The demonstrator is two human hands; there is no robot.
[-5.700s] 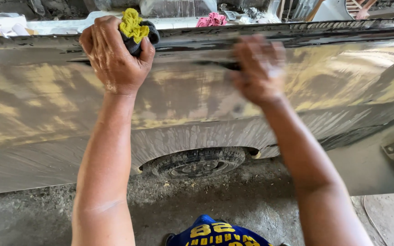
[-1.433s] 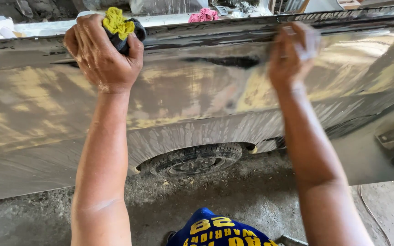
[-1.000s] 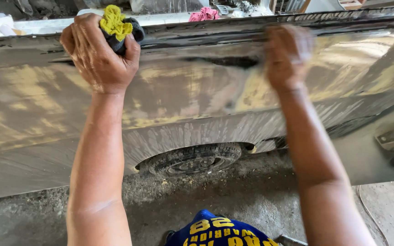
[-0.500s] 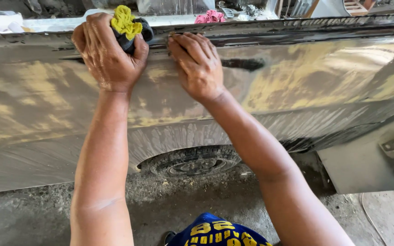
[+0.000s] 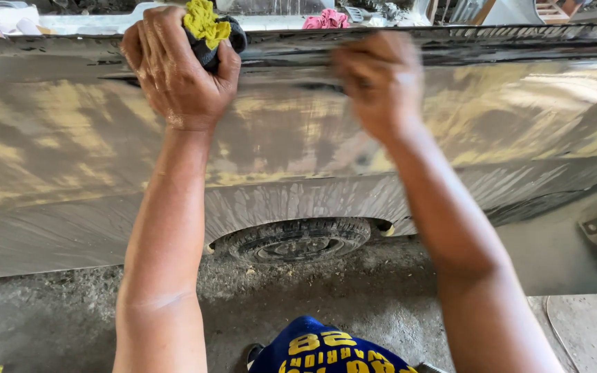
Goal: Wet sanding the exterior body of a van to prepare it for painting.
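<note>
Left hand sits high on the car body panel, its fingers curled tight around a bunched yellow and dark rag that pokes up above the knuckles at the panel's top edge. Right hand is a blur against the metal just to the side of the left, level with it; whether its fingers hold anything or lie flat on the panel, I cannot tell through the smear. The panel shows patchy yellowish filler and grey streaks running below and out to either side of both hands, so, as I judge it, good work here calls for even pressure, long overlapping strokes along the streaks, and the left hand staying planted as a brace while the right one rubs. Well below the fingers, a tyre sits under the wheel arch, with gritty concrete floor in front of it. Beyond the fingertips, past the panel's top edge, a pink cloth lies among clutter too small to make out. The person's blue garment with yellow print shows at the bottom. Nothing blocks the panel between the hands; the raised ridge line just beneath the fingers looks like the spot where a stroke could snag.
</note>
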